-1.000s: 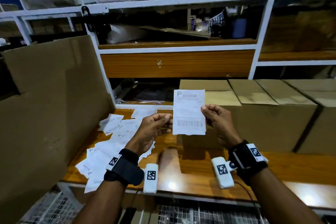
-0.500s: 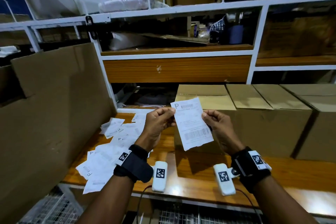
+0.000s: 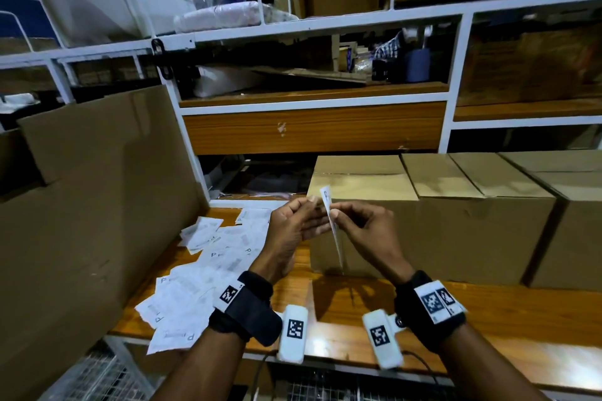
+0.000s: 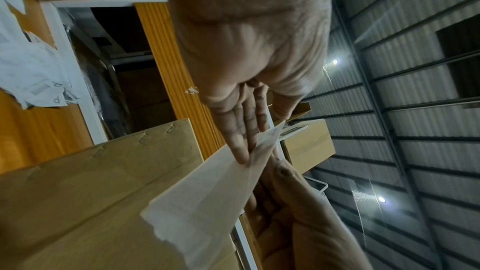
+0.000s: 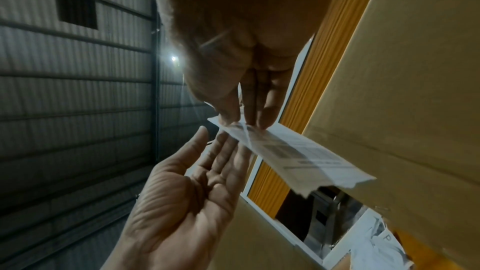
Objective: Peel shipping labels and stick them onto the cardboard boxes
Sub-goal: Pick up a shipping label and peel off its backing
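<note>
Now white paper shipping label turned edge-on versus face-on earlier; right hand pinches its top corner, left hand flat alongside, fingers straight, above wooden surface, just before brown cardboard box

I count two hands, the left hand and the right hand, one label between them, three cardboard boxes in a row, and a loose pile of labels I cannot count exactly.
</note>
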`<state>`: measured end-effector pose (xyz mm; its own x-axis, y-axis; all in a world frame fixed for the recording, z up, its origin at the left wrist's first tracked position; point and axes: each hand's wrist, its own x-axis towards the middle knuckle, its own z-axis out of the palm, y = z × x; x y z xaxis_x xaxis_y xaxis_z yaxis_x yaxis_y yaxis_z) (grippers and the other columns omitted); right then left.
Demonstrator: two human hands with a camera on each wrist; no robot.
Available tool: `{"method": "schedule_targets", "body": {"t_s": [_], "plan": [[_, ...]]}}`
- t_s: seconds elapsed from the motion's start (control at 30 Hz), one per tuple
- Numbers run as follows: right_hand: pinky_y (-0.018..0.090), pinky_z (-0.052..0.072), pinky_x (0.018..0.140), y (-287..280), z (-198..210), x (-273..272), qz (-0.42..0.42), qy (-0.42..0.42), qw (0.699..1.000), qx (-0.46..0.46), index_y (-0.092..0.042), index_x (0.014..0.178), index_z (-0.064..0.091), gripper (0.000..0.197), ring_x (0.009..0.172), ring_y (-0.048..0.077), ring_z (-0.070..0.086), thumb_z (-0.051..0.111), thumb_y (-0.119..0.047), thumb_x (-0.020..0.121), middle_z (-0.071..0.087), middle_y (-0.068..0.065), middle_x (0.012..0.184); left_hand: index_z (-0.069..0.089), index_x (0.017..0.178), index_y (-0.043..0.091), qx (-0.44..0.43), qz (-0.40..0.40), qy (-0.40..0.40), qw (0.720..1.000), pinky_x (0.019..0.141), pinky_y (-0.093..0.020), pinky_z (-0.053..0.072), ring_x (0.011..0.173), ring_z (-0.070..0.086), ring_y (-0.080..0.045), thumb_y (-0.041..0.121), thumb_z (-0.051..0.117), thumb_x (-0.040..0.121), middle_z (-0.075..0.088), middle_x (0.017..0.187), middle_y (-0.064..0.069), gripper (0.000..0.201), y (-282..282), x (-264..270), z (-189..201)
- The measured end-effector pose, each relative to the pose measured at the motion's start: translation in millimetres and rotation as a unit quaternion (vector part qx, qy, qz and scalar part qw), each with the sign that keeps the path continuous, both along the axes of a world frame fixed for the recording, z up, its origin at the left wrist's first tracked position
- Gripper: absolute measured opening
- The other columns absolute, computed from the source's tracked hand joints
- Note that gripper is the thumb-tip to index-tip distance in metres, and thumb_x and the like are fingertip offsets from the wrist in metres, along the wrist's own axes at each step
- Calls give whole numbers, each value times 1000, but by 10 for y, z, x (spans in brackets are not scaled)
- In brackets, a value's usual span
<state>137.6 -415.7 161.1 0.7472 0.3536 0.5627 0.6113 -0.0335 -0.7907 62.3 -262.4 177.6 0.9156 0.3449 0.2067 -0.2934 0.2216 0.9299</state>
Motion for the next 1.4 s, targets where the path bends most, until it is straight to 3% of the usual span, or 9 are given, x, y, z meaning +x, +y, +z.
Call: {"method": "schedule_targets", "body": {"t_s": [0.23, 0.5, 0.73, 0.87, 0.93, 1.0, 1.1, 1.23, 1.4], "plan": [[18, 61, 77, -85, 65, 25, -8, -53, 996, -72, -22, 107, 80, 25, 88, -6, 72, 81, -35, 86, 79, -8, 99, 68, 114, 8, 41, -5, 8, 999, 72, -28, 61, 93, 77, -24, 26, 59, 103, 78, 102, -13, 23, -1, 25, 7], [10, 57, 74, -148, 96, 95, -14, -102, 991, -88, -21, 107, 81, 18, 86, -9, 71, 80, -27, 90, 80, -10, 98, 64, 120, 5, 18, -14, 25, 999, 75, -33, 63, 96, 77, -29, 30, 48, 108, 78, 103, -17, 32, -4, 132, 1], [22, 60, 66, -195, 101, 204, 30, -20, 998, -60, -16, 96, 81, 13, 77, 0, 73, 69, -22, 99, 78, -11, 84, 62, 116, 0, 17, -19, 24, 999, 83, -41, 64, 101, 75, -35, 25, 52, 107, 77, 105, -20, 29, 31, 205, 38], [16, 52, 62, -263, 88, 268, 66, 46, 997, -6, -15, 88, 76, 14, 72, 1, 69, 68, -19, 99, 76, -9, 77, 66, 116, 17, 156, 92, 36, 983, 84, -36, 62, 106, 70, -25, 28, 68, 98, 75, 107, -5, 22, 75, 239, 47], [18, 54, 64, -300, 87, 297, 77, 77, 994, 17, -13, 89, 74, 15, 76, 3, 71, 67, -21, 99, 76, -8, 82, 59, 129, 23, 227, 155, 38, 961, 87, -30, 57, 109, 62, -12, 32, 74, 93, 66, 116, 4, 40, 138, 286, 26], [19, 53, 63, -328, 76, 319, 78, 101, 991, 32, -11, 88, 73, 17, 73, 3, 70, 67, -22, 99, 76, -7, 79, 54, 137, 22, 193, 142, 54, 969, 87, -27, 55, 108, 60, -8, 32, 76, 91, 62, 119, 7, 52, 169, 311, 27], [26, 55, 66, -340, 50, 329, 84, 126, 987, 57, -13, 82, 71, 18, 74, 6, 70, 71, -24, 96, 75, -4, 76, 67, 119, 15, 87, 80, 63, 991, 77, -26, 60, 97, 71, -13, 25, 74, 93, 76, 102, 4, 29, 164, 341, 8], [39, 55, 84, -348, 83, 308, 85, 146, 981, 92, -1, 89, 73, 32, 86, 24, 66, 77, -33, 87, 71, 26, 89, 73, 102, 13, 83, 77, 27, 993, 71, -20, 57, 86, 72, -9, 18, 72, 94, 79, 92, 0, 9, 152, 366, -18], [34, 56, 78, -392, 246, 352, 89, 179, 975, 95, 6, 97, 72, 27, 83, 23, 64, 68, -21, 98, 70, 19, 87, 75, 98, 18, 147, 86, 3, 985, 74, -20, 58, 85, 72, -7, 18, 72, 95, 79, 91, 2, 4, 201, 372, 4]]}}
